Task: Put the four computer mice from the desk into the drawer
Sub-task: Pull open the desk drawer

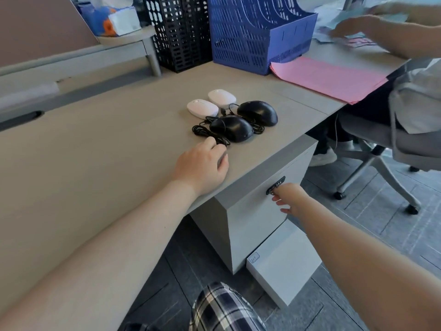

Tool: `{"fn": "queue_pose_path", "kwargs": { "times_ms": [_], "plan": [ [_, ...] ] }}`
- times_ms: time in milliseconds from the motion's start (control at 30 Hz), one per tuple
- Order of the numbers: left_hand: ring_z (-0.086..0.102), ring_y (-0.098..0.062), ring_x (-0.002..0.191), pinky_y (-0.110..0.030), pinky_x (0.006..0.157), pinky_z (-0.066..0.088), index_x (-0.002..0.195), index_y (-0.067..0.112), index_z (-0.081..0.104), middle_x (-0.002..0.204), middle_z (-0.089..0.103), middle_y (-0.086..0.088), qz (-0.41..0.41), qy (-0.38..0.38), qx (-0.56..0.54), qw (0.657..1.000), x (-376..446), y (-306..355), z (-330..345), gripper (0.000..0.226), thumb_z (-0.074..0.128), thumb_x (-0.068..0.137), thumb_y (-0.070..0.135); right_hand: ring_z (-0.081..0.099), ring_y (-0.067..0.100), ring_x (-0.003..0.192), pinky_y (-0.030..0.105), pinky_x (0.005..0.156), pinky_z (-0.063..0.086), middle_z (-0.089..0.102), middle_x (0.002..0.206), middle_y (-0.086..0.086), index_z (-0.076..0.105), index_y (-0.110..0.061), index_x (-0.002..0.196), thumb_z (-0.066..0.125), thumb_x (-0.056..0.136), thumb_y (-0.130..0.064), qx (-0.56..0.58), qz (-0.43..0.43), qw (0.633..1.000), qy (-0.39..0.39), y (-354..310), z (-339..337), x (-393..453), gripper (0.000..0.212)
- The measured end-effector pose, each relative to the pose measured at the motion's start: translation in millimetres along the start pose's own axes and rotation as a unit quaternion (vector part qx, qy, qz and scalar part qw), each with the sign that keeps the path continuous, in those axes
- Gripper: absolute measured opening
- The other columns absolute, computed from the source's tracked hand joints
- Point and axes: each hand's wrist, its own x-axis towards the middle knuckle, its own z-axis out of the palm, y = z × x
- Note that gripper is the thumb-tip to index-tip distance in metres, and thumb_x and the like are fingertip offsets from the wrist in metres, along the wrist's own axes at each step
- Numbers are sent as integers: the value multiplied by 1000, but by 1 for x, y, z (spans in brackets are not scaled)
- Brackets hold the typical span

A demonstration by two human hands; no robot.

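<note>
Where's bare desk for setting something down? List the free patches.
Free: the wide desk stretch left of the white mice, and beyond them toward the black basket. Crowded: cords around the black mice, beside the left hand.

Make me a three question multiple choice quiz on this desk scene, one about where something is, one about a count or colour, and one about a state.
1. Where is the right hand?
A. At the dark handle on the drawer front
B. On the pink folders
C. On a white mouse

2. How many of the mice on the desk are black?
A. One
B. Two
C. Four

3. What state is the drawer in?
A. Pulled fully out
B. Removed
C. Closed, front flush with the cabinet

Answers:
1 A, its fingers reach to the handle.
2 B, two black corded mice sit beside two white mice.
3 C, no gap or interior shows, and all four mice lie on the desk near the left hand.
</note>
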Motion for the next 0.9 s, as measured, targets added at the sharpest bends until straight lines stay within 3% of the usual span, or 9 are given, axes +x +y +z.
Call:
{"fn": "queue_pose_path", "kwargs": {
  "times_ms": [133,233,300,400,500,633,700,800,900],
  "plan": [
    [53,-29,64,-27,48,25,81,7,65,79,57,-10,23,4,9,1000,-2,-1,0,30,42,87,25,48,13,65,27,55,40,59,75,2,55,-8,100,48,96,-17,11,-4,1000,6,11,-9,-5,12],
    [53,-29,66,-27,46,29,75,7,64,74,56,-8,45,4,18,999,-2,0,-1,36,35,86,26,55,19,80,32,69,53,67,94,8,61,-3,109,55,93,-19,6,2,1000,11,24,-27,-16,24],
    [53,-30,60,-28,47,28,69,6,63,69,55,-9,62,7,37,997,-1,1,-3,35,37,85,23,55,27,96,39,80,54,62,108,13,57,-4,118,54,91,-19,-100,-58,988,99,33,-38,-26,31],
    [55,-32,57,-30,48,30,65,5,62,66,56,-10,66,-8,51,996,-3,6,-6,36,38,86,21,35,29,132,43,95,44,46,136,9,44,-13,134,40,94,-15,-318,-259,871,269,41,-42,-35,41],
    [60,-31,89,-37,63,45,94,8,67,96,64,-7,7,-82,41,996,-10,17,-9,38,34,98,27,24,22,146,38,110,34,40,150,3,48,-16,137,34,97,-17,-414,-361,811,200,39,-37,-37,42],
    [48,-25,124,-41,96,44,129,10,52,137,52,-5,-49,-169,33,984,-16,28,-14,41,28,103,31,49,25,117,30,87,35,62,107,7,61,-13,94,34,94,-17,-477,-294,815,145,24,-38,-50,28],
    [46,-26,127,-41,99,42,132,10,49,141,48,-5,-67,-193,26,979,-17,31,-17,43,27,103,32,52,24,108,32,84,42,63,93,4,64,-14,94,35,93,-23,-507,-271,808,129,20,-43,-55,30],
    [47,-28,126,-42,100,42,132,10,48,141,47,-5,-80,-219,28,972,-20,35,-23,43,27,102,34,56,23,81,26,60,42,55,69,-2,59,-13,74,38,91,-26,-520,-246,809,122,24,-54,-65,30],
    [44,-28,130,-42,102,40,136,11,45,145,43,-6,-92,-251,47,963,-21,43,-29,46,26,102,36,53,24,75,26,61,41,53,76,0,52,-14,72,40,91,-28,-550,-235,790,137,36,-67,-75,27]
  ]
}}
